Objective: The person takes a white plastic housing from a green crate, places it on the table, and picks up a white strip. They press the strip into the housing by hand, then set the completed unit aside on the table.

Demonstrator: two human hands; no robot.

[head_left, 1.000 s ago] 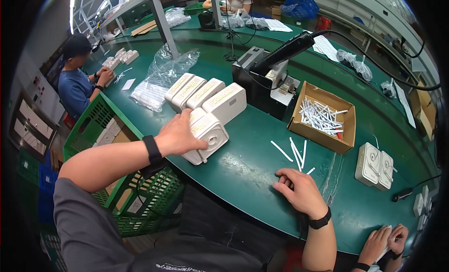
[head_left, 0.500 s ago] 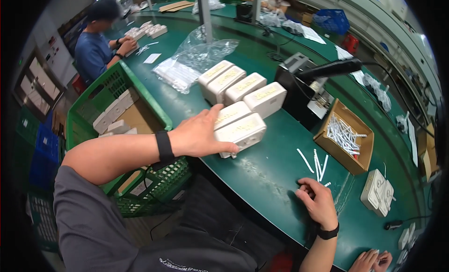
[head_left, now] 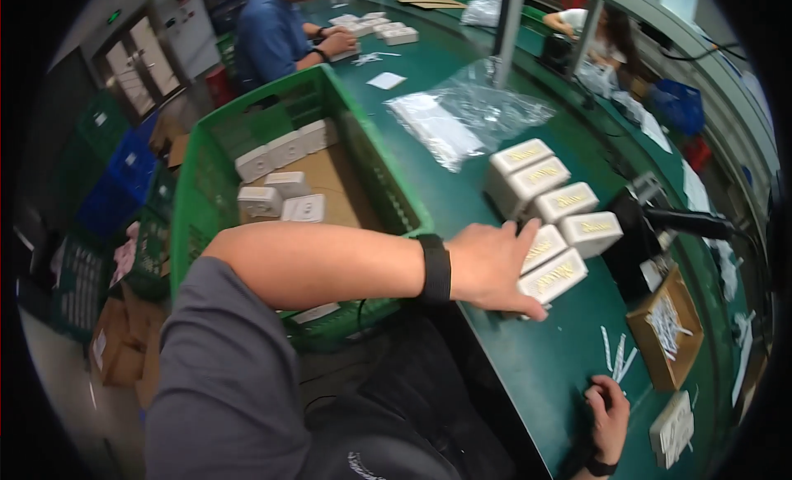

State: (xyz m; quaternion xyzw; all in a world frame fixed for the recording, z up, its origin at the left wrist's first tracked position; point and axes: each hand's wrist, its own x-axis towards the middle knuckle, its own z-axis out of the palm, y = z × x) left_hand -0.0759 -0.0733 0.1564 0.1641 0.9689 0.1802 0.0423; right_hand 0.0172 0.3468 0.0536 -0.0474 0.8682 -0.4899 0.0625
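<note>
My left hand (head_left: 488, 269) reaches across to the pair of white plastic blocks nearest me (head_left: 554, 278), thumb at the near side and fingers at the far side. Yellowish markings show on their upper faces. More such blocks (head_left: 540, 176) stand close behind them in a tight group. My right hand (head_left: 610, 420) rests on the table at the lower right, its fingers loosely curled and apart, with nothing visible in them. Just beyond it lie several thin white strips (head_left: 620, 360). Another white block (head_left: 672, 429) lies to its right.
On the left stands a green crate (head_left: 412, 208) with several white blocks inside. A cardboard box of strips (head_left: 691, 348) is beside a black device (head_left: 639, 241). Clear plastic bags (head_left: 495, 108) lie farther back. A co-worker in blue (head_left: 276, 34) handles blocks; another person sits beyond.
The view has swung left, so the table things appear farther right and more of the crate shows. My left hand stays at the same two blocks; my right hand stays near the strips.
</note>
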